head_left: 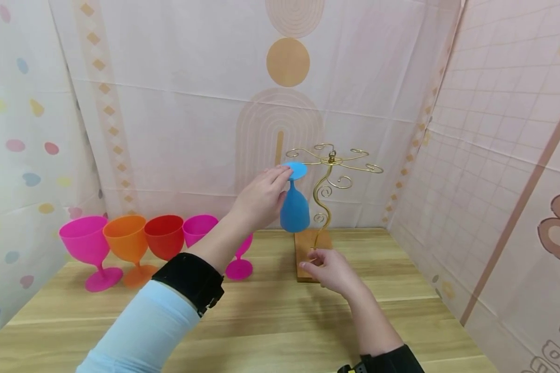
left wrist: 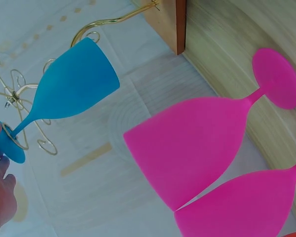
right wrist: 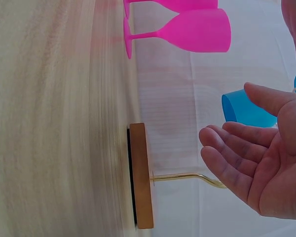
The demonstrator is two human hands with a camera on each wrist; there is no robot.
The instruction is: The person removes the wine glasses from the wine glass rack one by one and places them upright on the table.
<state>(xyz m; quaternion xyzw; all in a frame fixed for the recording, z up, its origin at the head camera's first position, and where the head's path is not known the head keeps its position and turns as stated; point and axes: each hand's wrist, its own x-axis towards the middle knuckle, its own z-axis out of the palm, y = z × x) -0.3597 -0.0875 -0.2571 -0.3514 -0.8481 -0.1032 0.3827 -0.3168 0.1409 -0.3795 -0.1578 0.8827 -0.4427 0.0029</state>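
Note:
A blue plastic goblet (head_left: 295, 210) hangs upside down at the left of a gold wire glass rack (head_left: 324, 202). My left hand (head_left: 264, 194) holds the goblet by its round foot (head_left: 296, 170). In the left wrist view a wire loop (left wrist: 23, 140) of the rack surrounds the stem close to the foot. My right hand (head_left: 333, 272) is low in front of the rack's wooden base (head_left: 303, 259). Its fingers are loosely bent with nothing between them, and the palm (right wrist: 281, 173) shows in the right wrist view.
Upright goblets stand in a row at the left: a pink one (head_left: 84, 241), an orange one (head_left: 127, 241), a red one (head_left: 164, 235) and more pink ones (head_left: 200, 228), partly behind my left forearm. Printed cloth (head_left: 191, 129) hangs behind and beside the wooden table (head_left: 270, 321).

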